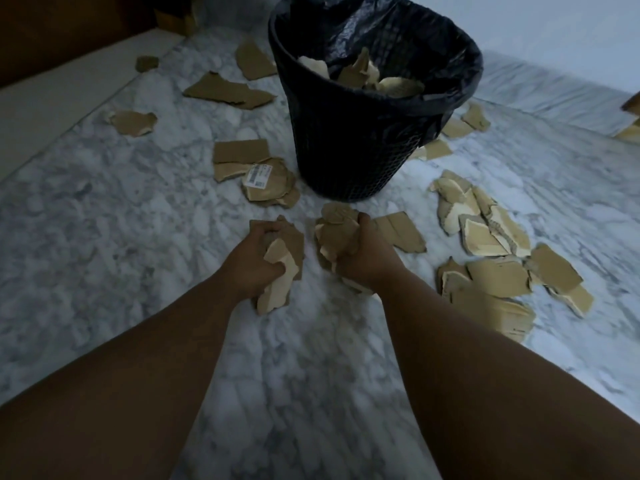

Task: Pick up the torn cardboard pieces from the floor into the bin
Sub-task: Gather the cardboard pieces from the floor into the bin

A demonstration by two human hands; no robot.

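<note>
Both hands are full: the left hand grips a bunch of torn cardboard, and the right hand clutches another wad, each gathered, I judge, to save trips. Just ahead stands the lined bin, partly filled, with many pieces lying scattered around it on the marble floor.

Both hands are down at the marble floor just near of the black bin. The left hand grips a bunch of torn cardboard; the right hand grips another bunch. Loose cardboard pieces lie scattered left and right of the bin, and some scraps sit inside its black liner
</note>
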